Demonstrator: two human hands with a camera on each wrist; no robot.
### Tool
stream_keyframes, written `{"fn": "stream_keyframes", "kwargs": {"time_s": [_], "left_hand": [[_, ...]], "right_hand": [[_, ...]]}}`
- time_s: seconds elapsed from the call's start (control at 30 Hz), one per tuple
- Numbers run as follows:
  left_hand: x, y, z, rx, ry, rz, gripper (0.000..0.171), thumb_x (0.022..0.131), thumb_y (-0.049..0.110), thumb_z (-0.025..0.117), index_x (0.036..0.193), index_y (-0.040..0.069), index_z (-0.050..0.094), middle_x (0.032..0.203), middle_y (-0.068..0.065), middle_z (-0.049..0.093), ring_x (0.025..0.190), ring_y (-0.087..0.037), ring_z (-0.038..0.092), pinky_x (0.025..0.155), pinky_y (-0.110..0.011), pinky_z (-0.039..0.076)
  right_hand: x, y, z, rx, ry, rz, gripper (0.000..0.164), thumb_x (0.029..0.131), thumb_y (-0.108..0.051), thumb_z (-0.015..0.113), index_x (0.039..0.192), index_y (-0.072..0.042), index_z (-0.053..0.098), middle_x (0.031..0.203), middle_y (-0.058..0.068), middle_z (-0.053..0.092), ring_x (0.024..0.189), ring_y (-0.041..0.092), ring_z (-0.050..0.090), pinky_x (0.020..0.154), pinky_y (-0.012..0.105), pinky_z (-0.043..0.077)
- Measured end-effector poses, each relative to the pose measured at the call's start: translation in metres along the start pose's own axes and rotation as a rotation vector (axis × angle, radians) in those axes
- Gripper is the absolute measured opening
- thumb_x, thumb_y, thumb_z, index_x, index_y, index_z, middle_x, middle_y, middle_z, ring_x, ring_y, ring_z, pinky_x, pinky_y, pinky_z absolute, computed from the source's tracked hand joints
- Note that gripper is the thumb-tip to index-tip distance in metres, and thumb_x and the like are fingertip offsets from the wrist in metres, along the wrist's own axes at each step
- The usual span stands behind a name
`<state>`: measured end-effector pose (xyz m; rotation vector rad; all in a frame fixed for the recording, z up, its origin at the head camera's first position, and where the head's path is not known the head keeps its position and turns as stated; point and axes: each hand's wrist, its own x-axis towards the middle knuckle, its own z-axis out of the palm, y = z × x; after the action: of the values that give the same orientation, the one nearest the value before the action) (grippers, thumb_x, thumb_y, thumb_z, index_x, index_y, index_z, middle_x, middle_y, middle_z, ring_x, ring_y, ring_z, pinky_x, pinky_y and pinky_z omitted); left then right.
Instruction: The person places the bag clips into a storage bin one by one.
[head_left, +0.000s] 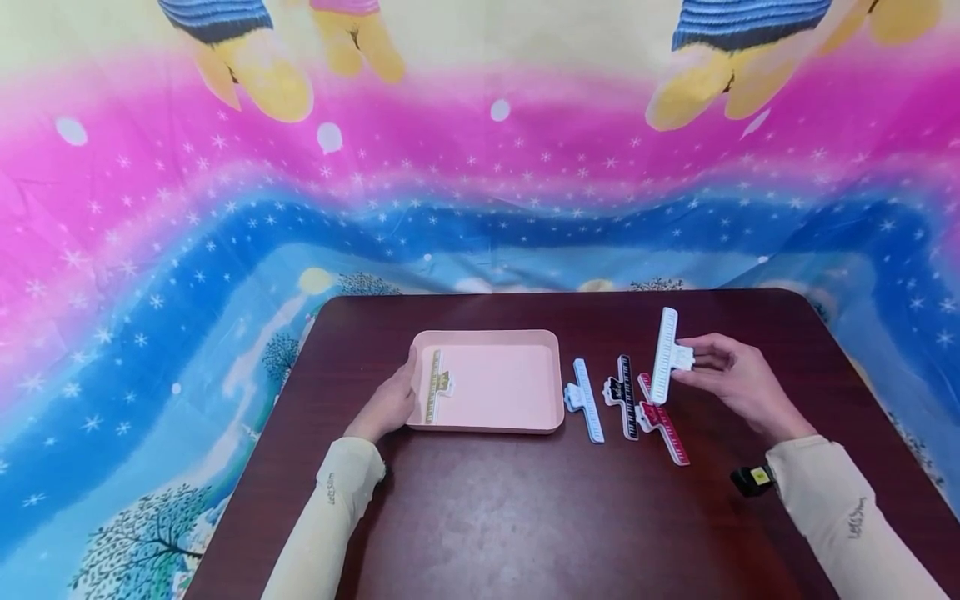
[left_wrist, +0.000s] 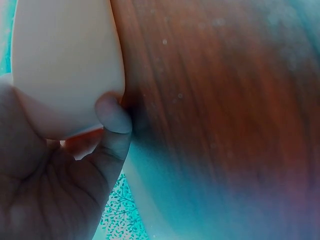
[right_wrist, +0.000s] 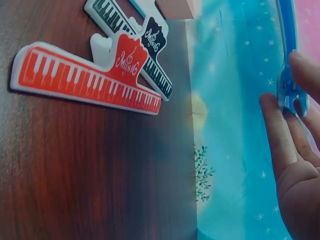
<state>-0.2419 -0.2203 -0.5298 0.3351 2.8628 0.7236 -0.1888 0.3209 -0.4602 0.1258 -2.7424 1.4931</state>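
My left hand (head_left: pixel 392 400) grips the left end of a pink rectangular tray (head_left: pixel 502 387) on the table. In the left wrist view its thumb lies against the tray's wall (left_wrist: pixel 70 65). Inside the tray, near its left side, rests a gold music clip (head_left: pixel 433 387). Raised above the table at the right, my right hand (head_left: pixel 735 379) pinches a pale music clip (head_left: pixel 664 354) by its handle; this clip (right_wrist: pixel 287 40) looks blue in the right wrist view. Below and left of that hand lies a red music clip (head_left: pixel 667 433), printed with piano keys.
A black music clip (head_left: pixel 626 400) lies beside the red one, close to it. Between the black clip and the tray is a light blue clip (head_left: pixel 588 404). The dark wooden table (head_left: pixel 510 517) ends at a patterned cloth backdrop (head_left: pixel 480 192).
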Motion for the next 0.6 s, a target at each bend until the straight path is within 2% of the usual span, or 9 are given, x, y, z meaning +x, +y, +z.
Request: {"fn": "stream_keyframes", "kwargs": {"time_s": [0.3,0.47,0.6], "left_hand": [[0.000,0.002,-0.002,-0.013,0.001,0.009,0.072,0.104,0.006,0.035,0.167,0.006,0.000,0.169,-0.022,0.026,0.154,-0.033,0.033,0.127,-0.048,0.028],[0.000,0.002,-0.002,0.001,-0.008,0.010,0.074,0.103,0.006,0.036,0.166,0.006,-0.001,0.169,-0.022,0.026,0.154,-0.033,0.033,0.127,-0.047,0.028],[0.000,0.001,-0.001,0.001,-0.008,0.008,0.075,0.102,0.005,0.037,0.166,0.006,-0.002,0.169,-0.022,0.025,0.154,-0.033,0.032,0.127,-0.047,0.027]], "right_hand": [[0.014,-0.013,0.017,0.041,-0.046,0.000,0.055,0.091,-0.024,0.082,0.137,-0.001,0.062,0.127,0.025,0.066,0.093,-0.007,0.065,0.078,0.014,0.058],[0.024,-0.021,0.028,0.048,-0.074,0.012,0.057,0.088,-0.024,0.084,0.137,-0.002,0.063,0.128,0.026,0.066,0.096,-0.004,0.066,0.079,0.015,0.058],[0.031,-0.028,0.038,0.041,-0.092,0.018,0.057,0.087,-0.024,0.086,0.135,-0.003,0.064,0.128,0.024,0.067,0.101,0.008,0.069,0.079,0.017,0.059]]}}
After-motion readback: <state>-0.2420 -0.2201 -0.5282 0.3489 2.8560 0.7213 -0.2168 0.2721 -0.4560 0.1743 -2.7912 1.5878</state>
